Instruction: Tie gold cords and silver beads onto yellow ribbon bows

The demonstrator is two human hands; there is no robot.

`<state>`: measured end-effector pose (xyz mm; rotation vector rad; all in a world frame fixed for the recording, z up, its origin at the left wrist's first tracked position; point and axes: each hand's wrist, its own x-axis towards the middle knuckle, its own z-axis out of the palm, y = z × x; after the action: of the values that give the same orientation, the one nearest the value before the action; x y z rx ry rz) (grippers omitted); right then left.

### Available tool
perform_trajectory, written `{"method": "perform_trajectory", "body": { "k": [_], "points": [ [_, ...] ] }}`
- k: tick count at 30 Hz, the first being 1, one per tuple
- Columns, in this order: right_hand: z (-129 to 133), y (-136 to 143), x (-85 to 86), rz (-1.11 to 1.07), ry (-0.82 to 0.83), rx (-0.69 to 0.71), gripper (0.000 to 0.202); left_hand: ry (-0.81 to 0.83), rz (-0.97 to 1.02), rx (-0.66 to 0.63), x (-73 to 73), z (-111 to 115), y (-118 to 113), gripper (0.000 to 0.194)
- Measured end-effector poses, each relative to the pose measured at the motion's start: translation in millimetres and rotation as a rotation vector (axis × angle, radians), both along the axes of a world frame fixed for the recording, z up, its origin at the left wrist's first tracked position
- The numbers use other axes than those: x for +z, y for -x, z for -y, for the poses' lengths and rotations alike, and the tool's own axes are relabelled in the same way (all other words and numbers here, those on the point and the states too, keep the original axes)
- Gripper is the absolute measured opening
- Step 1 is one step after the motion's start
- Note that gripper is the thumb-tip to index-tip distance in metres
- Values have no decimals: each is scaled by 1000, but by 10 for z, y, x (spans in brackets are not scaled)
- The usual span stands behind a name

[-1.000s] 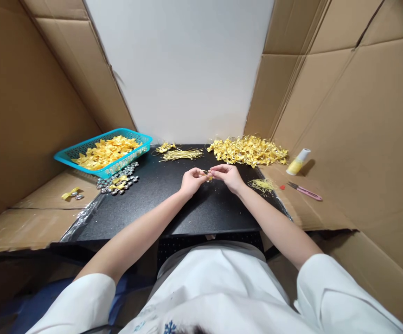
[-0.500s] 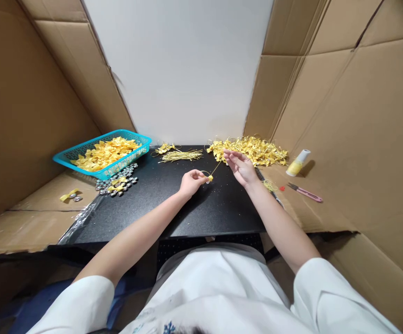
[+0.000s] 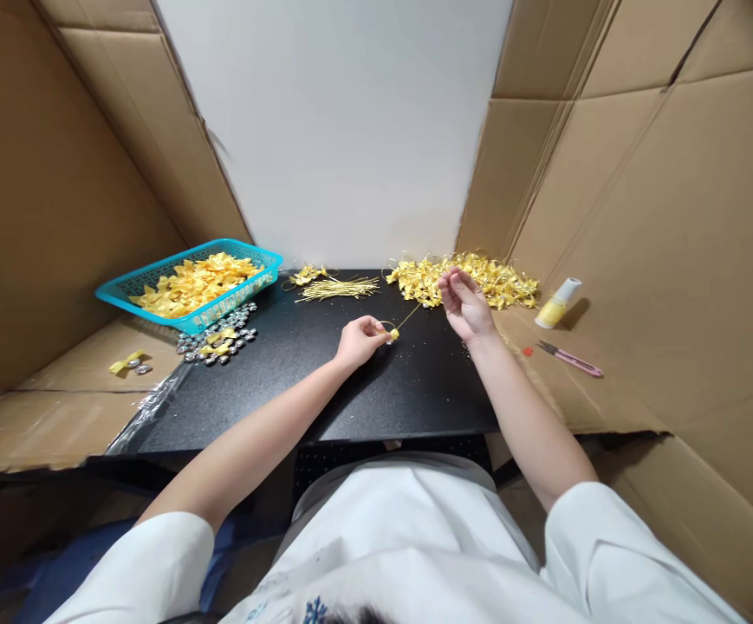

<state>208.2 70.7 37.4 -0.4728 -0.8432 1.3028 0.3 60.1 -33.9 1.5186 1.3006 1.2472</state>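
Observation:
My left hand (image 3: 360, 340) is closed in a pinch on a small yellow bow (image 3: 395, 334), just above the black tabletop. A shiny bit, perhaps a bell, shows under the bow. A thin gold cord (image 3: 408, 318) makes a loop by my left fingers and stretches up to the right. It lines up with the fingertips of my right hand (image 3: 468, 308), which is raised with fingers curled and pinched; the cord's far end blurs into the yellow pile behind. Beyond my hands lies a bundle of gold cords (image 3: 339, 289).
A blue basket (image 3: 187, 325) of yellow bows stands left, with silver bells (image 3: 246, 336) before it. Finished-looking corded bows (image 3: 506, 282) are heaped at the back right. Pink snips (image 3: 574, 360) and a yellow thread spool (image 3: 553, 310) sit on cardboard at right. Cardboard walls (image 3: 707, 217) enclose the table.
My right hand has moved right and slightly up, away from the bow, and the visible cord has a lower slant. My left hand keeps its pinch in nearly the same place.

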Motion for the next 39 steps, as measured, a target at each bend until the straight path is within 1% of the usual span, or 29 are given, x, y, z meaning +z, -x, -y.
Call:
{"method": "perform_trajectory", "body": {
  "k": [11, 15, 17, 20, 24, 26, 29, 32, 35, 39],
  "points": [
    [-100, -79, -74, 24, -72, -93, 10, 9, -16, -43, -23, -41, 16, 25],
    [-96, -87, -68, 28, -82, -127, 10, 3, -24, -48, -34, -48, 18, 23],
    [-70, -63, -64, 67, -92, -145, 12, 8, -21, -63, -25, -37, 18, 22],
    [5, 41, -90, 204, -143, -130, 21, 50, -1, -83, 30, 2, 23, 25],
    [126, 251, -202, 547, -190, -72, 29, 145, 76, -124, 136, 52, 38, 37],
    [162, 328, -274, 724, -208, -71, 27, 163, 107, -131, 169, 58, 47, 41],
    [168, 377, -376, 924, -235, -125, 22, 126, 167, -143, 182, 48, 55, 46],
    [144, 393, -465, 1002, -230, -153, 20, 80, 212, -141, 176, 33, 59, 48],
    [129, 427, -539, 997, -209, -148, 14, 63, 227, -104, 165, 19, 64, 47],
    [148, 481, -596, 991, -200, -123, 11, 18, 199, -61, 145, 11, 71, 39]
  ]
}}
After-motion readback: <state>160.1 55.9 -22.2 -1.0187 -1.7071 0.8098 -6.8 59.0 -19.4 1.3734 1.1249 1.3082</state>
